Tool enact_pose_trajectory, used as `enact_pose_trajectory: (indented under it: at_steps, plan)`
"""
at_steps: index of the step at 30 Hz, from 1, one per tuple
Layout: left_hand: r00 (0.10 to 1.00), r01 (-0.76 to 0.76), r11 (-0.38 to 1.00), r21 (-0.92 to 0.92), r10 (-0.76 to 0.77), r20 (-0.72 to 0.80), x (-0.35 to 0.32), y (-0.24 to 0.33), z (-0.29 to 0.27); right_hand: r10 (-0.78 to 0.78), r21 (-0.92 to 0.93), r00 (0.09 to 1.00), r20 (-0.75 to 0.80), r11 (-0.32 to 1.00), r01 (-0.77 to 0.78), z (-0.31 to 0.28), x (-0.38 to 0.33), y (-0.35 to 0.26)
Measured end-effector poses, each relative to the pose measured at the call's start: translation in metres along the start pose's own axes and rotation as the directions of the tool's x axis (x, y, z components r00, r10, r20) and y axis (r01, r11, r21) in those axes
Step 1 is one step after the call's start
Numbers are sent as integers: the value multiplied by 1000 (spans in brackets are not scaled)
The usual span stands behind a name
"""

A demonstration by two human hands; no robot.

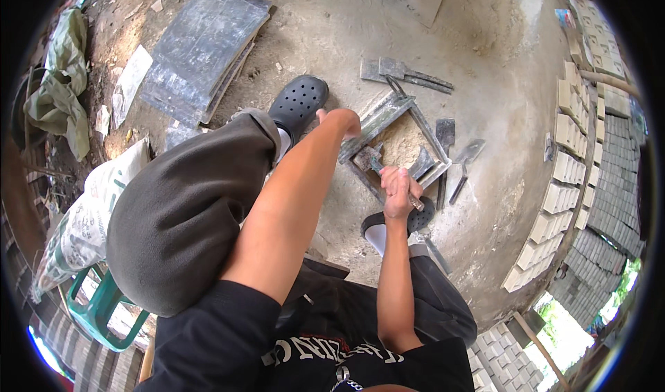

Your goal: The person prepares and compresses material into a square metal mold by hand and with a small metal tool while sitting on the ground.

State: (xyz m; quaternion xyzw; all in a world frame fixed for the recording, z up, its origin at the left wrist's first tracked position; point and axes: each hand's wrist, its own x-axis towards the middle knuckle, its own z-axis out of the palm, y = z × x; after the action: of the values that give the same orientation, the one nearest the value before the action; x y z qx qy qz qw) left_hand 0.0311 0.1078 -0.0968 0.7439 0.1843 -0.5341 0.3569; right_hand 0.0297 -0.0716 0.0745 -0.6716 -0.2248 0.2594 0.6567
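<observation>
— What have your hands got hold of right now?

— My right hand (397, 188) is closed in a fist round the handle of a trowel (374, 162), whose blade sits down inside the square metal mould (388, 118) on the concrete floor (485, 66). The mould is packed with sandy mix (403, 142).

— And the left?

— My left hand (341, 122) reaches over my knee and rests on the mould's near-left edge — the fingers curl down out of sight, so I cannot tell how tight they are.

— What lies around you?

— Two spare trowels (457, 158) just right of the mould, flat scrapers (405, 73) beyond it, a stack of grey slabs (201, 49) off to the left. Rows of pale blocks (562, 184) run along the right. My black clogs (299, 101) sit either side of the mould, and a green stool (104, 309) is under me.
</observation>
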Motion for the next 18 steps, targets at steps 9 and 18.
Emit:
enact_pose_trajectory:
  at_steps: [9, 18]
  plan:
    - [830, -419, 783, -459, 125, -544, 8, 26, 41, -2, -55, 998, -68, 998, -2, -15, 0, 1]
    - [853, -318, 872, -373, 91, -515, 44, 5, 37, -19, 44, 999, -46, 999, 21, 0, 3, 1]
